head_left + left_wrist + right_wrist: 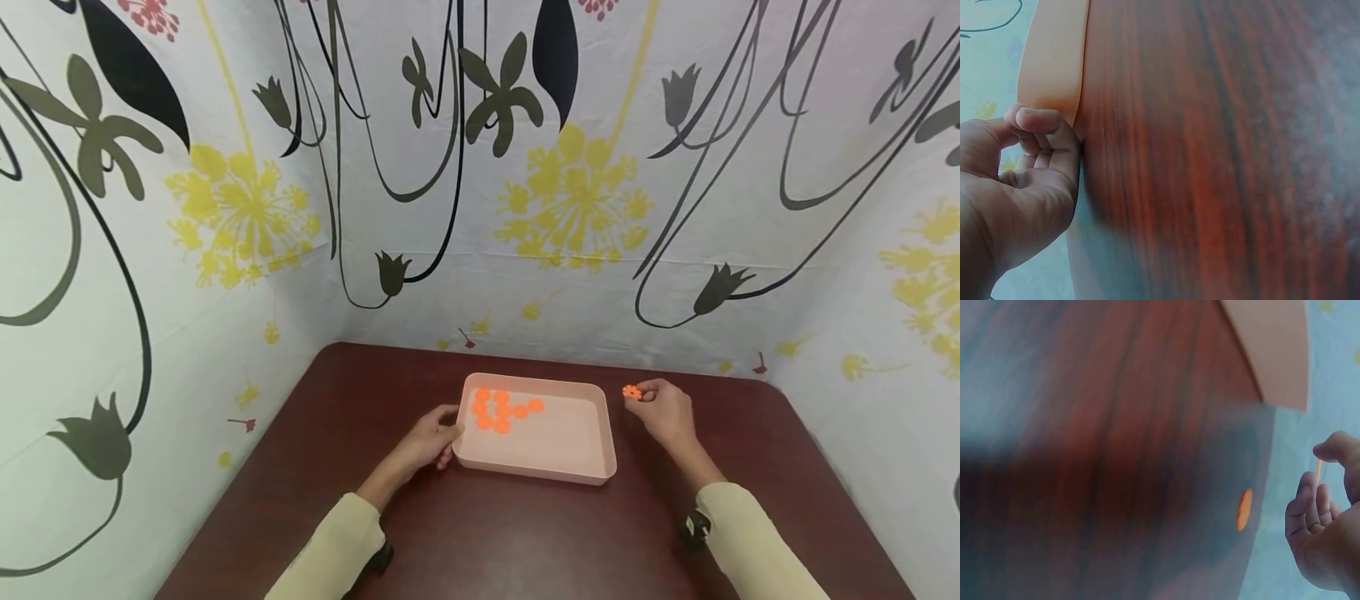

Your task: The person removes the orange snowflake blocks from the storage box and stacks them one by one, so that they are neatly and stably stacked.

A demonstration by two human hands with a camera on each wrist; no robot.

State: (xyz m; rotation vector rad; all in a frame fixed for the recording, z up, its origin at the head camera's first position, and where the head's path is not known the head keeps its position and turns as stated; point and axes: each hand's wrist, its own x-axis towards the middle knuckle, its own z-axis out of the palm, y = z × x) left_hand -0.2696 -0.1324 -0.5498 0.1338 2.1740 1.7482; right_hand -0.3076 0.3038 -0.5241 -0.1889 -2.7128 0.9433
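Note:
A shallow pink tray (pixel 570 442) stands on the table, with several flat orange pieces (pixel 501 408) lying in its left part. At the tray's left end my left hand (pixel 430 437) grips the wall, thumb at the rim; in the left wrist view that hand (pixel 1029 181) has its fingers curled by the tray corner (pixel 1054 56). Right of the tray, my right hand (pixel 667 412) pinches an orange flower-shaped piece (pixel 632 392). The right wrist view shows it edge-on as a thin orange disc (pixel 1319 470) between thumb and fingers. Another orange piece (pixel 1244 509) lies on the table there.
The dark reddish-brown table (pixel 480 533) has rounded far corners. A white cloth with a plant print (pixel 450 308) hangs behind it and along both sides. A dark device (pixel 697 527) sits at the right sleeve.

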